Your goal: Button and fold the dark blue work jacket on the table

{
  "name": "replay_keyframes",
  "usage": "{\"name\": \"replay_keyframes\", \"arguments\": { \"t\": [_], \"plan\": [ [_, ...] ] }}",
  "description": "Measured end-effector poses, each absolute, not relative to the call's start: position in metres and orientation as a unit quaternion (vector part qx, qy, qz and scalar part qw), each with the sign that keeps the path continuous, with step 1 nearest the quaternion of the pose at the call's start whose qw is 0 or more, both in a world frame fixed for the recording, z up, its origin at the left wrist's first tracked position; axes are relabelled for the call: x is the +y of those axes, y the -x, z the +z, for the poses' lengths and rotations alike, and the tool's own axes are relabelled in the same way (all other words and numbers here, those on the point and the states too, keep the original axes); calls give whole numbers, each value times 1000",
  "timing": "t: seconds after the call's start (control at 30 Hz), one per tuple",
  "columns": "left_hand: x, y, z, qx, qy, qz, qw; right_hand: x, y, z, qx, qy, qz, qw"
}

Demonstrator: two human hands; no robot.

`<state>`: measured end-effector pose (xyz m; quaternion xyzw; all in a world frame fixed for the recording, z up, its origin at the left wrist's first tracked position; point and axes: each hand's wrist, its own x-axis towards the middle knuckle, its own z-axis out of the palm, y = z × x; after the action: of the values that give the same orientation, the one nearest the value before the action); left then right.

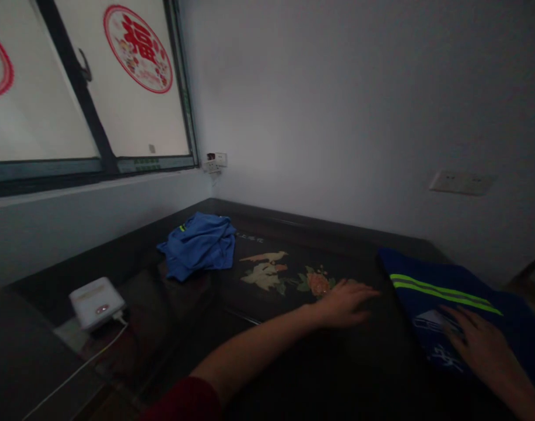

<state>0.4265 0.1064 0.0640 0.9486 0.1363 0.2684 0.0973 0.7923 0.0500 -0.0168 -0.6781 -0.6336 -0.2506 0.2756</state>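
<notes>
A dark blue garment point(451, 278) with a yellow-green reflective stripe and white printing lies flat, apparently folded, at the right of the dark table. My right hand point(475, 339) rests over its printed part, fingers spread and slightly blurred. My left hand point(346, 301) reaches across the table just left of that garment, fingers stretched out and holding nothing; a gap separates it from the cloth. Farther back on the left, a lighter blue garment point(201, 242) lies in a crumpled heap, with a small piece of yellow-green stripe showing.
The dark tabletop point(293, 356) bears a painted bird and flowers. A white box-shaped device point(97, 301) with a white cable point(76, 371) sits at its left. A white wall with sockets point(462, 182) stands behind, and a window point(140, 117) is at the left.
</notes>
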Motion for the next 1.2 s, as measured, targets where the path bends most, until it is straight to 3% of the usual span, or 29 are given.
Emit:
{"name": "replay_keyframes", "arguments": {
  "t": [0.17,0.43,0.6,0.8,1.0,1.2],
  "plan": [
    [169,-252,79,337,-840,423,42,62,-665,8,-740,559,-186,324],
    [179,-43,62,558,-597,556,-151,115,-442,66,-870,402,49,282],
    [192,-13,30,617,-526,561,-166,172,-321,68,-890,339,107,284],
    [216,-9,14,648,-504,565,-84,237,-227,59,-869,382,71,306],
    [216,-10,10,673,-531,514,-33,258,-191,51,-871,413,40,264],
    [212,-21,12,626,-564,539,-9,250,-199,49,-882,413,1,225]
  ]
}}
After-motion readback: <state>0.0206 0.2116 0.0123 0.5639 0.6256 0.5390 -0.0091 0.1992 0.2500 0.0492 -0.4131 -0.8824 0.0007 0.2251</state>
